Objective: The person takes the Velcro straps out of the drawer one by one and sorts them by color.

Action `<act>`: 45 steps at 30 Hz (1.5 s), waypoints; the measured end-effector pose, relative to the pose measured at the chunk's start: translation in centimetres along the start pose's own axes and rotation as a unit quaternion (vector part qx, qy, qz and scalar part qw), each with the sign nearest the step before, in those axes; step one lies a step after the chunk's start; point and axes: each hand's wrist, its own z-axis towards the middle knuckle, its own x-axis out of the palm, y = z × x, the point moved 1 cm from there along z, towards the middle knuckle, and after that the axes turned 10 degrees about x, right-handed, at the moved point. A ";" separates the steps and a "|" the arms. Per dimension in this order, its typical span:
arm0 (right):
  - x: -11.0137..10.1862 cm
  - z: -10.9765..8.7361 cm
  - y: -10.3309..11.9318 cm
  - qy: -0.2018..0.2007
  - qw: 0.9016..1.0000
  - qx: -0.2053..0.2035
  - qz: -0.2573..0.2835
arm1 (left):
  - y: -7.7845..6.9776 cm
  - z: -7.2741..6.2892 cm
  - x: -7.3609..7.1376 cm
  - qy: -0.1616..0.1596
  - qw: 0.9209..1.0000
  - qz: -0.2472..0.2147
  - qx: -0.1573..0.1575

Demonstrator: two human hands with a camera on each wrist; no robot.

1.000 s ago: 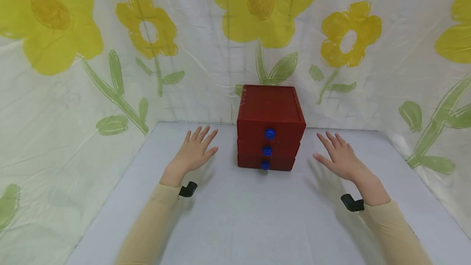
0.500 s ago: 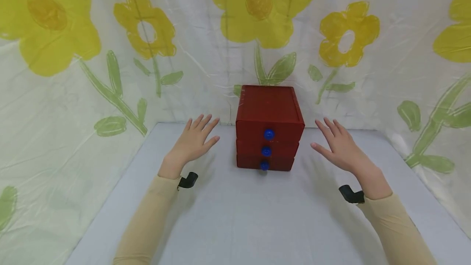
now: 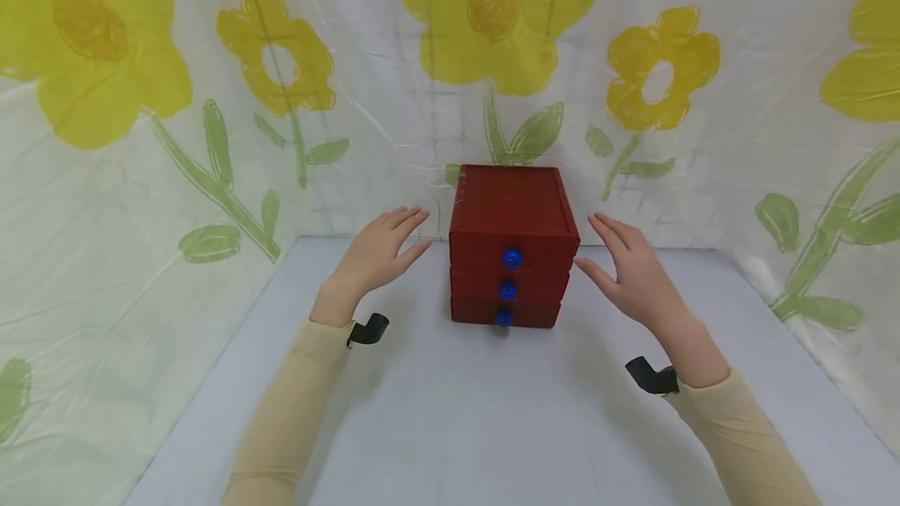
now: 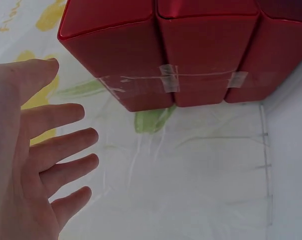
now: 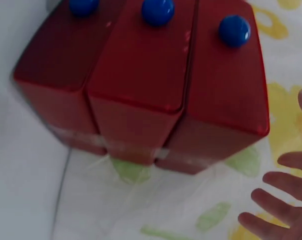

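A red three-drawer box (image 3: 516, 201) stands at the back of the white table, its drawers pushed in and a blue round knob (image 3: 512, 258) on each front. My left hand (image 3: 376, 252) hovers to the left of the box, fingers extended and thumb apart, holding nothing. On the other side, my right hand (image 3: 633, 272) is held up close to the box's right side, also with straight fingers and nothing in it. Clear tape (image 4: 169, 78) runs across the side of the stacked drawers in the left wrist view. Both wrist views show a gap between fingers and box.
A white sheet printed with yellow flowers (image 3: 495, 14) hangs behind the box and along both sides. The white tabletop (image 3: 450, 412) extends in front of the box. A black camera mount (image 3: 369, 329) sits on each wrist.
Both hands have risen and moved inward toward the box, the right one nearer its side. Their fingers have drawn closer together. The box has stayed in place.
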 end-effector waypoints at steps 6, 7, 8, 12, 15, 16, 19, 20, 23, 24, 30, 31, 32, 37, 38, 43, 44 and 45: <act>0.9 0.2 2.1 -0.086 0.995 -0.044 0.029 | -0.4 1.1 -0.2 -0.013 0.999 -0.031 0.009; 1.1 0.2 2.4 -0.096 0.994 -0.047 0.039 | -0.4 1.3 -0.2 -0.015 0.999 -0.035 0.008; 1.3 0.2 2.8 -0.106 0.992 -0.049 0.049 | -0.5 1.5 -0.3 -0.018 0.999 -0.039 0.009; 2.1 0.2 3.9 -0.137 0.986 -0.047 0.083 | -0.6 2.3 -0.3 -0.026 0.998 -0.055 0.015; 2.8 0.0 4.7 -0.148 0.983 -0.037 0.100 | -0.7 2.9 -0.3 -0.028 0.997 -0.070 0.018; 3.0 0.0 4.9 -0.149 0.983 -0.033 0.106 | -0.7 3.1 -0.4 -0.028 0.997 -0.076 0.018; 3.8 -0.1 5.5 -0.145 0.982 -0.018 0.122 | -0.6 3.6 -0.5 -0.023 0.995 -0.096 0.015; 4.0 -0.2 5.7 -0.143 0.981 -0.014 0.127 | -0.6 3.8 -0.5 -0.020 0.994 -0.102 0.013; 4.9 -0.3 5.9 -0.136 0.980 -0.007 0.143 | -0.6 4.3 -0.6 -0.011 0.993 -0.115 0.007; 5.2 -0.4 5.9 -0.134 0.980 -0.004 0.146 | -0.6 4.4 -0.6 -0.005 0.993 -0.119 0.004; 6.7 -0.6 5.9 -0.129 0.980 0.013 0.150 | -0.8 5.1 -0.7 0.028 0.990 -0.138 -0.013; 7.0 -0.6 6.0 -0.128 0.980 0.016 0.151 | -0.8 5.1 -0.7 0.032 0.989 -0.141 -0.016; 7.2 -0.6 6.0 -0.127 0.980 0.019 0.152 | -0.8 5.2 -0.7 0.037 0.989 -0.143 -0.019; 8.3 -0.6 6.0 -0.120 0.980 0.039 0.155 | -0.8 5.4 -0.9 0.060 0.986 -0.155 -0.031; 8.5 -0.6 6.0 -0.119 0.980 0.042 0.155 | -0.8 5.4 -0.9 0.063 0.985 -0.157 -0.033; 9.0 -0.4 6.3 -0.118 0.979 0.056 0.157 | -0.7 5.5 -0.9 0.071 0.981 -0.176 -0.045; 9.1 -0.3 6.3 -0.119 0.978 0.059 0.159 | -0.7 5.5 -0.9 0.072 0.979 -0.182 -0.049; 9.1 -0.2 6.4 -0.119 0.978 0.061 0.163 | -0.6 5.5 -0.9 0.071 0.978 -0.188 -0.054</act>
